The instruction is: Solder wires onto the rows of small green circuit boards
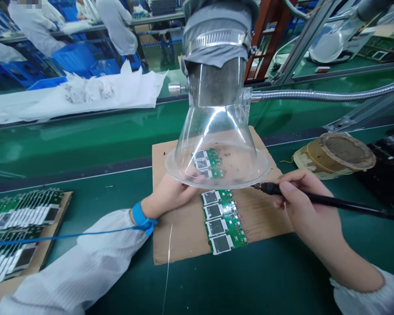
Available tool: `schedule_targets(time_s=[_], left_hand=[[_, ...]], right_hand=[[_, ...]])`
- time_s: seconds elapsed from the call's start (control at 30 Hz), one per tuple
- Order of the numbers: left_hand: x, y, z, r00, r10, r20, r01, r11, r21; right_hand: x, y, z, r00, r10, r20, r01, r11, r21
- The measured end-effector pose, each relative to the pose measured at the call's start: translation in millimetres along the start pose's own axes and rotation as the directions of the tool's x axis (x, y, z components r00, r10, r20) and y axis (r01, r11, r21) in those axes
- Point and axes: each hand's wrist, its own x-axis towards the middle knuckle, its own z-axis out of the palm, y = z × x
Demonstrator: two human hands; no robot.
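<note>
Right hand (310, 214) closed on black soldering iron (331, 201), long axis nearly level, tip pointing left toward green circuit boards (221, 221), left hand (169, 192) open, empty, fingertips just beside boards

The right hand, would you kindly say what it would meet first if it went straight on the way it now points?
Probably the rim of the clear extraction hood, right at the tip of the right hand's soldering iron; depth is unclear, so it could pass beneath.

Blue plastic crates (74, 57) stand by the far workbench (95, 27).
</note>
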Motion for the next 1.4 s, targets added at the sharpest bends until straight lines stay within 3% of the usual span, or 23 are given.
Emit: schedule_targets(time_s=[0.23, 0.4, 0.67, 1.03, 1.27, 1.4], left_hand=[[16.9, -23.9, -4.5, 0.975, 0.126, 0.182, -0.116, 0.991, -0.064], [12.4, -25.3, -8.7, 0.95, 0.133, 0.283, -0.105, 0.988, -0.113], [11.4, -32.8, -3.3, 0.95, 0.173, 0.261, -0.134, 0.978, -0.163], [14.3, -27.8, -4.8, 0.943, 0.11, 0.314, -0.082, 0.991, -0.101], [11.5, -25.1, -10.3, 0.952, 0.132, 0.275, -0.101, 0.987, -0.126], [12.0, -25.4, -8.7, 0.95, 0.14, 0.278, -0.107, 0.986, -0.129]], right_hand=[[14.7, 9.7, 24.4, 0.993, -0.117, -0.032, 0.115, 0.991, -0.07], [10.8, 6.2, 26.8, 0.978, -0.172, 0.12, 0.196, 0.956, -0.219], [9.8, 8.3, 27.2, 0.953, -0.248, 0.173, 0.291, 0.91, -0.296], [11.8, 1.3, 27.2, 0.954, -0.215, 0.208, 0.27, 0.919, -0.287], [7.0, 18.2, 20.8, 0.971, -0.233, 0.049, 0.238, 0.941, -0.239], [8.5, 14.4, 21.8, 0.973, -0.215, 0.087, 0.231, 0.94, -0.252]])
